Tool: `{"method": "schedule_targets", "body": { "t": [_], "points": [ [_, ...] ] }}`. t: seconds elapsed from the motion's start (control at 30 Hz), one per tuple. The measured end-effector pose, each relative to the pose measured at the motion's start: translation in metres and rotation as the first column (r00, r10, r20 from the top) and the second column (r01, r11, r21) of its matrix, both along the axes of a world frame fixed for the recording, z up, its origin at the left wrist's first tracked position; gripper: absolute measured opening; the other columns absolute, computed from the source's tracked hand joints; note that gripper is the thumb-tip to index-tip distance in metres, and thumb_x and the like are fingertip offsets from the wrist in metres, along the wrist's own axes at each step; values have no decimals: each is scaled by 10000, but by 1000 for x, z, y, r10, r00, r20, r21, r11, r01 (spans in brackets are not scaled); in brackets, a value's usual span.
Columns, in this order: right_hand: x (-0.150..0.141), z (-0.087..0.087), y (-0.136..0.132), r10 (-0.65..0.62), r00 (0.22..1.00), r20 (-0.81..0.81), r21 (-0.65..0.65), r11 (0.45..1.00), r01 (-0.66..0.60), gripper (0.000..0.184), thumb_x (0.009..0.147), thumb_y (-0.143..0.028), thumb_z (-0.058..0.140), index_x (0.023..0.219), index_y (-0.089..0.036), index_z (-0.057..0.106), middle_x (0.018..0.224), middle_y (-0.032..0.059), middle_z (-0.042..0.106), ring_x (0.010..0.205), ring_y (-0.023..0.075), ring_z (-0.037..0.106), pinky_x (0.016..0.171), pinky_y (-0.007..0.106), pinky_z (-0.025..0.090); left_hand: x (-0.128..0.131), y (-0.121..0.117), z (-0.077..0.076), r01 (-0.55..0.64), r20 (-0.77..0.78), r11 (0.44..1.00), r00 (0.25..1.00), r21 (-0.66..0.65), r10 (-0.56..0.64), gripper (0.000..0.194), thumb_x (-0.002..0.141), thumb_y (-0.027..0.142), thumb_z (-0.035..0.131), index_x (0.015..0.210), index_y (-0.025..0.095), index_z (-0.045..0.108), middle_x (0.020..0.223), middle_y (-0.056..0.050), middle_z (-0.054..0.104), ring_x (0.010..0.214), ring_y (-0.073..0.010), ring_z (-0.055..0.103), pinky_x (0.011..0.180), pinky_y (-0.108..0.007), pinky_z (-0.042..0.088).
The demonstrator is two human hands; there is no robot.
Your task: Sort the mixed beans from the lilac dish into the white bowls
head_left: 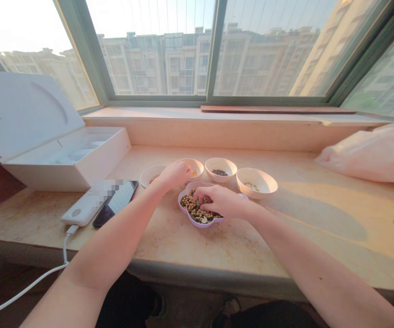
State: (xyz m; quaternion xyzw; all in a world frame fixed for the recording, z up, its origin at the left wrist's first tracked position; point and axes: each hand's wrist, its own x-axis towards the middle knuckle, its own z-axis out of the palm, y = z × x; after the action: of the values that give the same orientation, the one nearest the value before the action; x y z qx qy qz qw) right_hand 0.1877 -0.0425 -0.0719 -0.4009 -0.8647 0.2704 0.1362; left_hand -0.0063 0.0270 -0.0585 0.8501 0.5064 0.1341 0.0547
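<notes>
A lilac scalloped bowl (184, 210) holds a mix of tan, dark and green beans (197, 212), with one pale flat piece near its front. My right hand (217, 200) reaches into it from the right, fingers curled down to the beans and the tips drawn together; anything between them is too small to make out. Over a white bowl (199, 166) with yellowish grains (194, 173) is my left hand (176, 174), its fingers closed and their contents hidden. Left of it, my forearm partly covers another white bowl (145, 175) with something reddish-brown inside.
Right of these stand a white bowl (229, 165) of dark beans and one (267, 182) with a few pale green beans. A cabled power bank (80, 209), a phone (116, 202) and an open white box (77, 168) lie left. A plastic bag (375, 152) sits right.
</notes>
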Motion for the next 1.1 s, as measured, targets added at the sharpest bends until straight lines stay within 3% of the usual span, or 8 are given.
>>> {"method": "schedule_targets", "body": {
  "t": [0.57,0.77,0.93,1.1],
  "points": [
    [7,1,5,3,996,-94,-42,999,-7,340,771,-39,572,1014,-246,689,888,1,733,808,184,661,700,287,481,-2,7,-6,33,-30,999,999,-23,-34,258,867,180,498,665,163,659,631,-44,611,601,-156,507,592,-287,338],
    [10,0,6,17,990,-137,2,1000,-17,278,794,-61,568,971,-238,688,912,10,736,841,186,664,740,299,493,-3,11,-8,1,31,1000,1000,-11,-1,274,866,192,475,651,170,644,581,-12,543,542,-128,408,526,-280,278],
    [14,-2,9,1,983,-184,34,999,5,272,796,-68,583,983,-229,697,910,19,732,828,181,646,743,302,493,-6,7,-3,26,51,1000,998,16,-26,201,862,188,537,786,166,722,696,-36,640,615,-144,510,580,-259,358],
    [14,4,8,-47,966,-256,62,996,64,187,793,-93,608,899,-223,691,915,19,731,795,170,614,747,317,490,-6,8,-1,12,117,995,993,103,-24,249,887,206,583,1061,176,758,1020,-99,736,904,-209,663,800,-279,505]
  ]
}}
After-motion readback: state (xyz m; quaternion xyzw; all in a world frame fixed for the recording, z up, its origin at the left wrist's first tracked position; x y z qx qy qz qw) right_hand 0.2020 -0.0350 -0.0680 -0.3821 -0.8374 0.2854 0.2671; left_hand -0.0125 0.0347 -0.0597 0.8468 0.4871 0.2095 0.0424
